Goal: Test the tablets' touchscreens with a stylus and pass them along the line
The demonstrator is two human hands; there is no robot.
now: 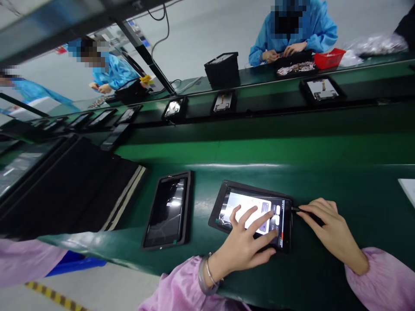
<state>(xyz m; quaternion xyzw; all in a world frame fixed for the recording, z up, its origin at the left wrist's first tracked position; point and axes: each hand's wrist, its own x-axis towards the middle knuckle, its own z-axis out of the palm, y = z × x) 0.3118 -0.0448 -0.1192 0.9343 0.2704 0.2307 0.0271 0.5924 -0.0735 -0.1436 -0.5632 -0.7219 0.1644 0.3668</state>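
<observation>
A lit tablet lies in a dark foam tray on the green bench. My left hand rests over its screen with fingers spread, fingertips on or just above the glass. At the tablet's right edge, my right hand pinches a thin black cable. Its tip meets the tablet's side; whether it is fully plugged in cannot be made out. To the left, a second tablet with a dark screen lies in a similar tray, touched by neither hand.
A stack of black trays stands at left. Beyond the bench, a line carries several trays with devices. Co-workers in blue sit across, near a red bin. A pink sleeve shows at lower left; a white object lies at right.
</observation>
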